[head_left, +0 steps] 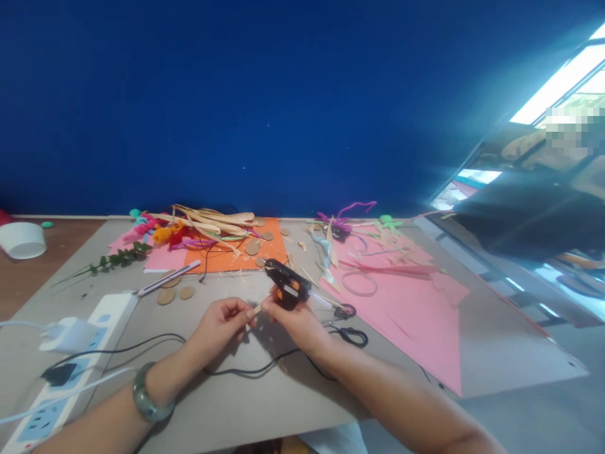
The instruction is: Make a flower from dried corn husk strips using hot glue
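Over the bench [265,410], my left hand [229,323] pinches 1 thin pale strip [258,309]; my right hand [300,325] grips the glue gun [289,285] and seems to steady the strip's other end. I'd keep the strip taut, the nozzle [268,264] pointed off skin, the black cord [250,373] slack.

Mostly I'm just staring at a huge deep-blue wall [283,107] lol. Grey tabletop [212,410] right up against it, brown wood surface [38,277] on my left, pale floor [543,410] and a glary bright window [548,94] on the right.
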### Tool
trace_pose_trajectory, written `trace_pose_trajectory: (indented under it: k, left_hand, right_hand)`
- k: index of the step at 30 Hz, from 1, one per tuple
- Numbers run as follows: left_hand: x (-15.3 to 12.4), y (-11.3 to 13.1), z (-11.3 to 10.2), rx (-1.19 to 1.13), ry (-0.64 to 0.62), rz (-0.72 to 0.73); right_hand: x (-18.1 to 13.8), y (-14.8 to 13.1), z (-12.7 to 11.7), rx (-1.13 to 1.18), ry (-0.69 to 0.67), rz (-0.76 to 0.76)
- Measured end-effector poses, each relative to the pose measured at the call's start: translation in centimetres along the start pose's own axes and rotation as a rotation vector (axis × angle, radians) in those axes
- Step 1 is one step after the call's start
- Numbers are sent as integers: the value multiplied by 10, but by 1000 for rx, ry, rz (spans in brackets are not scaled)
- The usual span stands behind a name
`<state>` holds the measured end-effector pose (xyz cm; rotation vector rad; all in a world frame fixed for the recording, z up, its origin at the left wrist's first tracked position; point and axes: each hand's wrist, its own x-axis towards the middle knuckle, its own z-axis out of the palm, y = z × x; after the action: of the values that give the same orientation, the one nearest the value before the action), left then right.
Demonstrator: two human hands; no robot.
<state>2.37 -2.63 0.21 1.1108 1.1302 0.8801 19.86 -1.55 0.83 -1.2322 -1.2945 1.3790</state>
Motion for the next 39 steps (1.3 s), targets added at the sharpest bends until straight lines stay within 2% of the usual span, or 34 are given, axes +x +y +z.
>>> trace_pose_trajectory:
  k: [5,8,10,12,21,26,32,39]
  left_hand:
    - [0,1,-3,-261,-137,-91]
    - [-2,2,-4,-385,-204,-144]
    - [-2,1,-4,-416,-245,-176]
    - [-3,0,-3,-427,-285,-202]
    - [-3,-10,-2,-414,-400,-254]
    - [-2,-6,-2,-314,-344,-204]
    - [0,-1,-3,-161,-87,-30]
    - [1,-11,-2,-3,-77,38]
  right_hand:
    - [1,-7,-3,83,-1,-35]
    - [3,-5,-5,217,-117,-40]
    - [3,-1,-4,254,-219,-12]
    - [3,2,-3,262,-263,11]
    - [-2,3,2,325,-246,14]
    - [-1,1,1,272,-225,17]
    - [0,-2,4,260,-124,36]
    - [-1,-1,5,269,-117,59]
